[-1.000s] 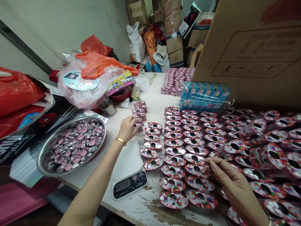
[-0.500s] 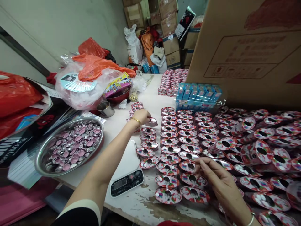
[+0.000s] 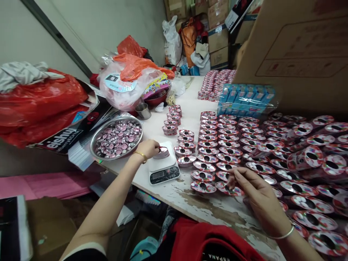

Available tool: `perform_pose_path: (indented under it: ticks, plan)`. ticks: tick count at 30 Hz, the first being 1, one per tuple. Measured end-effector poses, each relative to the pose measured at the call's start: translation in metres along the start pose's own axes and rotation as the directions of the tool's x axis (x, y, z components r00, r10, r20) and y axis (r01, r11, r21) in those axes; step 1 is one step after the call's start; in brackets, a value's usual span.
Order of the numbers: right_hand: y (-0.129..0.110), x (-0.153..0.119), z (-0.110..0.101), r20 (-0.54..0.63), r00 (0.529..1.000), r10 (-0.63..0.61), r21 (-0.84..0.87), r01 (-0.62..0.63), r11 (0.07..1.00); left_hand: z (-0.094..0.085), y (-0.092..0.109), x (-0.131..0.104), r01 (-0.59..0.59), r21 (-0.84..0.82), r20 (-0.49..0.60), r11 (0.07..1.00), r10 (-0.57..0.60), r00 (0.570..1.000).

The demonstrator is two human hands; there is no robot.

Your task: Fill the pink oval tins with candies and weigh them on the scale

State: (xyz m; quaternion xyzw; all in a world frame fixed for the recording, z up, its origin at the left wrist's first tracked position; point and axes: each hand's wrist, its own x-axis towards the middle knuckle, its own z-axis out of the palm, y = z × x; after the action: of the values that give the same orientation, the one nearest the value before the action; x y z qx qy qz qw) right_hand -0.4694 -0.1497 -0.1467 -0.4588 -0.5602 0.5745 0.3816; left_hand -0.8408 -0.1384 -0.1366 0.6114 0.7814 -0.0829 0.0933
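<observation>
My left hand [image 3: 148,148] is closed on the end of a small oval box [image 3: 162,153], pink and red, which sits on the white plate of a digital kitchen scale [image 3: 165,174]. My right hand [image 3: 257,194] hovers over the rows of similar oval boxes [image 3: 207,158], thumb and fingertips pinched together. What the pinch holds, if anything, I cannot make out. Most of these boxes have a dark oval hole in the top, and small white pieces lie on some. Left of the scale stands a steel bowl [image 3: 94,152] full of small pink-and-silver round caps [image 3: 119,139].
A short row of oval boxes [image 3: 170,129] stands behind the scale. At the back are a metal cup [image 3: 143,111], plastic bags [image 3: 116,92] and wrapped blue boxes [image 3: 246,98]. A large carton [image 3: 299,58] rises at the right. The table's worn front edge [image 3: 187,204] is near me.
My left hand has drawn back from the far boxes, bringing an oval box onto the scale. My right hand stays pinched over the rows. The view has shifted left and down.
</observation>
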Motion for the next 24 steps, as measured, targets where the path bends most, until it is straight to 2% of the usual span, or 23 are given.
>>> perform_pose_path:
  ticks: [3, 5, 8, 11, 14, 18, 20, 24]
  plan:
    - [-0.003, -0.008, 0.001, 0.017, 1.0, -0.003, -0.014, 0.003, 1.0, 0.007, -0.017, -0.011, -0.018, -0.265, -0.133, 0.964, -0.018, 0.991]
    - [-0.005, -0.011, 0.001, 0.022, 1.0, -0.007, -0.038, 0.007, 0.999, 0.012, -0.032, -0.024, -0.031, -0.395, -0.24, 0.918, -0.071, 0.968]
    - [-0.008, -0.01, 0.002, 0.035, 0.999, -0.002, -0.087, 0.005, 0.996, 0.027, -0.047, -0.049, -0.054, -0.482, -0.359, 0.874, -0.141, 0.923]
    - [-0.012, 0.002, 0.009, 0.069, 0.997, -0.014, -0.112, 0.022, 0.994, 0.047, -0.05, -0.071, -0.127, -0.503, -0.436, 0.855, -0.124, 0.891]
    - [-0.017, 0.024, 0.023, 0.143, 0.987, -0.07, -0.137, 0.09, 0.986, 0.059, -0.041, -0.08, -0.243, -0.444, -0.549, 0.863, -0.047, 0.834]
    - [-0.024, 0.058, 0.05, 0.244, 0.959, -0.146, -0.166, 0.189, 0.968, 0.054, -0.021, -0.075, -0.347, -0.233, -0.666, 0.908, 0.111, 0.737]
    - [-0.027, 0.071, 0.064, 0.291, 0.942, -0.165, -0.168, 0.22, 0.961, 0.051, -0.01, -0.068, -0.362, -0.099, -0.658, 0.927, 0.212, 0.722]
    - [-0.027, 0.082, 0.083, 0.386, 0.91, -0.15, -0.193, 0.239, 0.952, 0.056, -0.002, -0.056, -0.388, 0.054, -0.588, 0.92, 0.343, 0.732]
